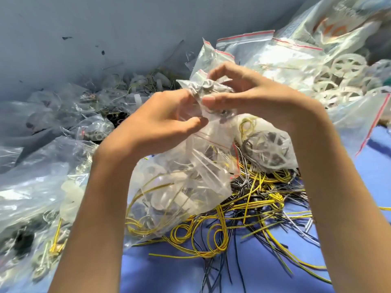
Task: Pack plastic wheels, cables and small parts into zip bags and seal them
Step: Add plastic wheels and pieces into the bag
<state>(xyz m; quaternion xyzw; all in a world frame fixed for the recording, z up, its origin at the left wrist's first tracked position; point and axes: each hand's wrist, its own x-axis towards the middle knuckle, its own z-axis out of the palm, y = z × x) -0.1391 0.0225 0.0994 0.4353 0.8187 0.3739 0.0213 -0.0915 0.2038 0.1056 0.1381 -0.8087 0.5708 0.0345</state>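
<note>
The small bag (pixel 204 87) is held in the air above the bench (pixel 179 275), between the two hands. It contains grey small parts bunched at its upper end.

**Grip state**
- Left grip (pixel 160 121): the fingers are curled and pinch the left edge of the small bag. The thumb lies lower against the film.
- Right grip (pixel 254 94): the thumb presses the right side of the small bag. The fingers arch over its top and hold it from behind.

**Governing relation**
- The small bag lies directly between the grips, touching both. Neither hand is clearly nearer.
- Its long axis runs from the far upper end, where the parts sit, down toward the person.
- A red zip strip (pixel 211 138) shows just below the grips. It cannot be told whether this strip belongs to the small bag or to the large bag (pixel 186 187) under it.
- The large bag rests on the bench directly beneath, holding wheels and a yellow cable.

**Next move (judgement)**
The parts probably have to stay at the end away from the mouth while the grips slide along the strip to seal it.

Loose cables (pixel 254 208) lie on the bench beside the large bag. Bagged wheels (pixel 347 66) lie far right.
</note>
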